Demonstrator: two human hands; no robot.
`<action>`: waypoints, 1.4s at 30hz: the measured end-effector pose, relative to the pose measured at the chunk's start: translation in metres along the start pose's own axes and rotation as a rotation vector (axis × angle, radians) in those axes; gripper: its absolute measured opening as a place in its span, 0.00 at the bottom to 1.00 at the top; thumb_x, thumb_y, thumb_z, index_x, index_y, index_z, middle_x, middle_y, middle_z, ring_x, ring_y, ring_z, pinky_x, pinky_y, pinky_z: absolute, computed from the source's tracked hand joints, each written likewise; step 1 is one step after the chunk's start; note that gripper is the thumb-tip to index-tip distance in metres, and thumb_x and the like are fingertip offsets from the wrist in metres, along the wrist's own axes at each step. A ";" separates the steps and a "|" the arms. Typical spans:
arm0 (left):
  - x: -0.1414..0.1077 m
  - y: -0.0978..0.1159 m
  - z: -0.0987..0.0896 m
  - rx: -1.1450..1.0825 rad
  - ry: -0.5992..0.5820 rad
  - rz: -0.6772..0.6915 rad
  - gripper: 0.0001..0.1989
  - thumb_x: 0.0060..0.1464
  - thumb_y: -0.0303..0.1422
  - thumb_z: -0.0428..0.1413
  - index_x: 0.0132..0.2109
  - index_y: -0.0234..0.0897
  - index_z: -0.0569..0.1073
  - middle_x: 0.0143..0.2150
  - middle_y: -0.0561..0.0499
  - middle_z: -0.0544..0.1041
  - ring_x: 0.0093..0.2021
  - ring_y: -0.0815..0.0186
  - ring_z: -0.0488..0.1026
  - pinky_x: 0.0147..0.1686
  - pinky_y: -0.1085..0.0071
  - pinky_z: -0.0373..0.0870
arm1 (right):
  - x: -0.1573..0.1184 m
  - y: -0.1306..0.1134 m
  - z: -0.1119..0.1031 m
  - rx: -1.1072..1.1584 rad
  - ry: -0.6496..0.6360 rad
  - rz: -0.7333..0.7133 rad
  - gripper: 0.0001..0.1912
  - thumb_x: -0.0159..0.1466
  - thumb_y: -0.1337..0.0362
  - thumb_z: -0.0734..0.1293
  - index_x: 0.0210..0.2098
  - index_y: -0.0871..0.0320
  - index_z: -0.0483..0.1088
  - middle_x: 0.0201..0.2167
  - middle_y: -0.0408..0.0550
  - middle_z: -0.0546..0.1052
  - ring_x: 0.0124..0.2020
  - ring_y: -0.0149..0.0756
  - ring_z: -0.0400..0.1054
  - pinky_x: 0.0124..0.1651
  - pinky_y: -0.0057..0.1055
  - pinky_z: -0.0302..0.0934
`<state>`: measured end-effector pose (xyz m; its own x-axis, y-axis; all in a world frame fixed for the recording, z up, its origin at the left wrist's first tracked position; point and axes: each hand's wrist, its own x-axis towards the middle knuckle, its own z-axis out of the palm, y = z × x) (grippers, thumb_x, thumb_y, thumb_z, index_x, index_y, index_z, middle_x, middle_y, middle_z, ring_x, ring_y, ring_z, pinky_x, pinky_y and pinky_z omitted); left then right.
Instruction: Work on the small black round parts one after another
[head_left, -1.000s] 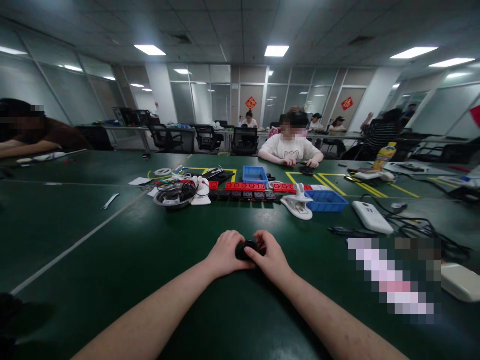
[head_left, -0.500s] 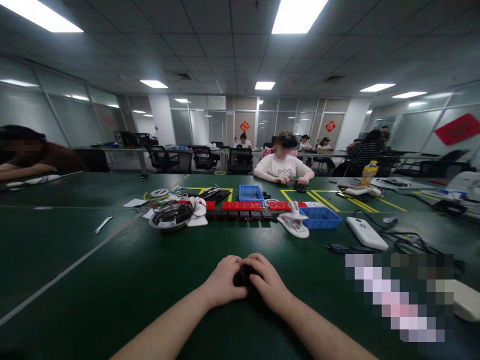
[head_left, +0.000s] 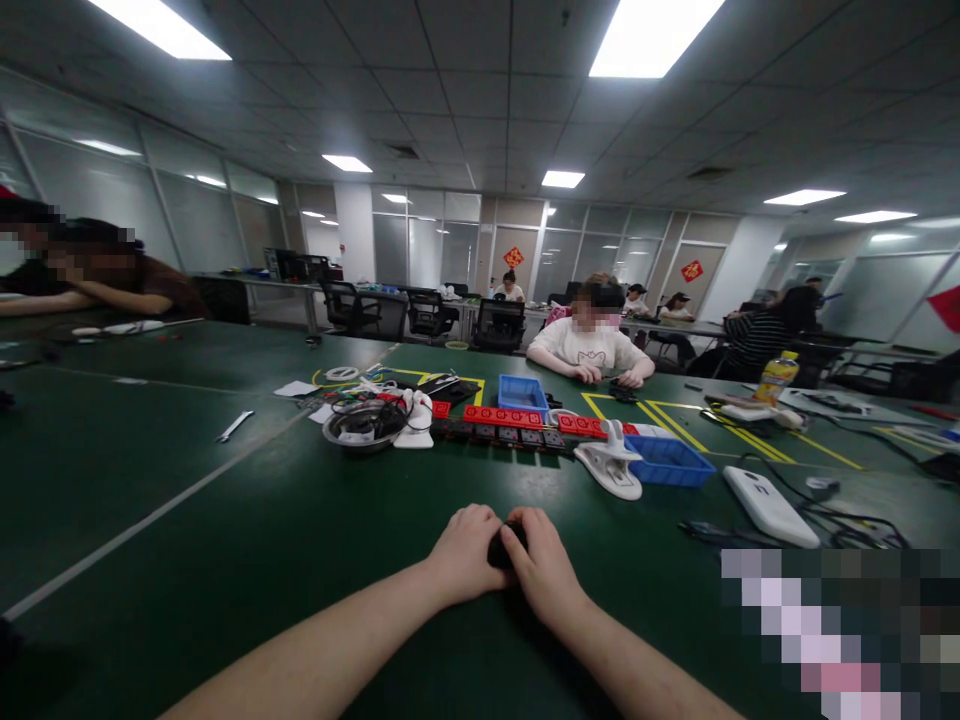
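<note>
A small black rounded object (head_left: 508, 546) sits between my two hands, low over the green table in the middle foreground. My left hand (head_left: 466, 550) is closed around its left side. From the right, my right hand (head_left: 546, 562) wraps it, with the thumb lying across its top. The fingers cover most of the object, so its exact kind cannot be made out.
Beyond my hands lie a red and black power strip row (head_left: 510, 430), a metal bowl of cables (head_left: 364, 428), a white clip base (head_left: 611, 465) and blue bins (head_left: 669, 462). A white power bank (head_left: 769, 505) is at right. A person (head_left: 592, 335) sits opposite.
The view has turned left and tilted, so the scene has shifted right. My hands still hold the black object, with the right fingers wrapped closer over it.
</note>
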<state>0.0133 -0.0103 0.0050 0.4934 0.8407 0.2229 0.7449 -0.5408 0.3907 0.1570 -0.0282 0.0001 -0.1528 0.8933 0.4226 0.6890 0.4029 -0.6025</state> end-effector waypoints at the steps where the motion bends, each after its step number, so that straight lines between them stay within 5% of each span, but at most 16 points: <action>1: 0.004 -0.003 -0.001 0.002 0.006 0.002 0.18 0.38 0.43 0.59 0.36 0.36 0.71 0.39 0.47 0.69 0.41 0.57 0.65 0.44 0.60 0.64 | 0.006 -0.001 -0.001 -0.026 -0.008 -0.008 0.08 0.62 0.61 0.59 0.34 0.58 0.66 0.33 0.49 0.68 0.37 0.40 0.63 0.41 0.37 0.59; 5: 0.017 -0.016 -0.003 -0.035 0.012 -0.011 0.20 0.38 0.47 0.59 0.36 0.38 0.72 0.41 0.48 0.69 0.43 0.56 0.66 0.49 0.55 0.60 | 0.027 0.002 -0.005 -0.086 -0.024 -0.011 0.07 0.57 0.60 0.64 0.33 0.57 0.68 0.33 0.49 0.68 0.37 0.41 0.63 0.41 0.37 0.59; 10: 0.021 -0.028 0.001 -0.083 0.019 -0.040 0.20 0.40 0.48 0.58 0.39 0.43 0.72 0.43 0.50 0.69 0.48 0.56 0.64 0.57 0.44 0.40 | 0.033 0.013 -0.001 0.017 -0.054 -0.045 0.10 0.55 0.61 0.66 0.36 0.58 0.69 0.34 0.48 0.69 0.38 0.40 0.63 0.42 0.37 0.59; 18: 0.019 -0.033 0.001 -0.116 0.007 0.071 0.17 0.43 0.44 0.59 0.38 0.38 0.74 0.44 0.48 0.69 0.47 0.58 0.64 0.50 0.60 0.59 | 0.025 0.017 -0.001 0.210 -0.112 -0.142 0.17 0.55 0.70 0.60 0.44 0.56 0.68 0.39 0.49 0.71 0.43 0.40 0.63 0.47 0.38 0.57; 23: 0.016 -0.033 -0.007 -0.121 -0.098 0.144 0.19 0.44 0.42 0.58 0.44 0.42 0.71 0.48 0.49 0.68 0.50 0.57 0.62 0.52 0.58 0.56 | 0.022 0.015 -0.005 0.252 -0.192 -0.300 0.17 0.57 0.71 0.56 0.42 0.53 0.70 0.40 0.47 0.72 0.44 0.39 0.62 0.49 0.39 0.56; 29: 0.010 -0.030 -0.008 -0.084 -0.114 0.169 0.28 0.41 0.46 0.59 0.50 0.44 0.67 0.52 0.48 0.66 0.53 0.52 0.60 0.55 0.50 0.50 | 0.014 0.008 -0.007 0.152 -0.138 -0.374 0.17 0.64 0.57 0.55 0.46 0.54 0.67 0.47 0.50 0.66 0.50 0.41 0.58 0.53 0.40 0.54; 33: 0.008 -0.027 -0.002 -0.083 -0.025 0.119 0.34 0.37 0.51 0.59 0.51 0.41 0.63 0.50 0.47 0.66 0.52 0.53 0.61 0.57 0.47 0.44 | 0.012 0.011 -0.005 0.094 -0.053 -0.338 0.19 0.63 0.55 0.55 0.50 0.57 0.63 0.48 0.53 0.66 0.51 0.43 0.58 0.53 0.42 0.53; 42: 0.005 -0.017 0.002 0.036 0.115 0.019 0.31 0.34 0.56 0.58 0.39 0.38 0.66 0.39 0.51 0.68 0.46 0.56 0.65 0.57 0.43 0.36 | 0.014 0.025 0.005 0.120 0.056 -0.164 0.20 0.63 0.58 0.56 0.52 0.60 0.58 0.47 0.55 0.66 0.48 0.42 0.61 0.49 0.41 0.59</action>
<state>0.0033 0.0030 -0.0023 0.4545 0.8266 0.3319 0.7523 -0.5557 0.3538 0.1684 -0.0042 -0.0129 -0.2142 0.8025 0.5569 0.5679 0.5662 -0.5974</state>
